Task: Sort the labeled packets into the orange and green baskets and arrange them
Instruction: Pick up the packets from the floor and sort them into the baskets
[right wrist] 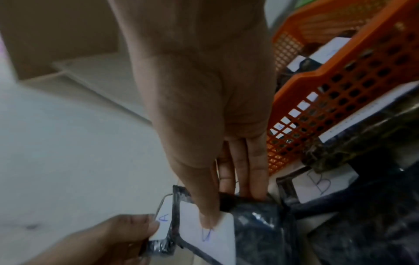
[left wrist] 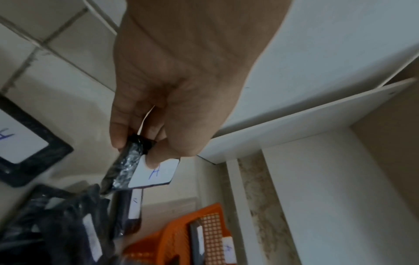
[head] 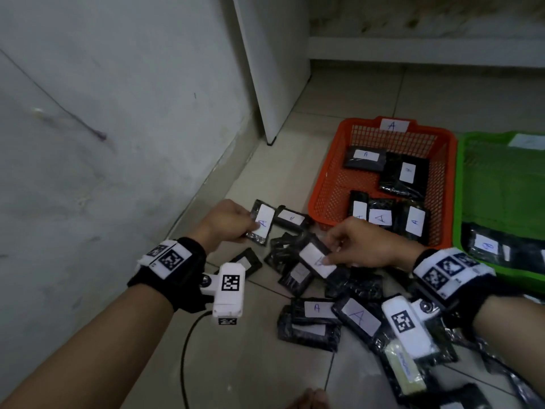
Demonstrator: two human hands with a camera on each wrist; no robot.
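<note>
Head view, loose black packets (head: 309,323) heaped before the orange basket (head: 330,184), my left hand (head: 224,221) pinching an A packet (head: 261,224), my right hand (head: 362,246) pinching another packet (head: 317,259).

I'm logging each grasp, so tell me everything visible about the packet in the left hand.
The packet is a flat black pouch of shiny, crinkled plastic with a white label bearing a blue handwritten A. The left hand pinches one edge, thumb on the label, holding it above the floor near the orange basket.

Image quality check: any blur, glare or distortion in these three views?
Head view: dim, wide-angle bend, green basket oversaturated. Left wrist view: packets at bottom left motion-smeared, held packet legible. Right wrist view: soft overall, orange basket blurred, wrapper glints.
</note>
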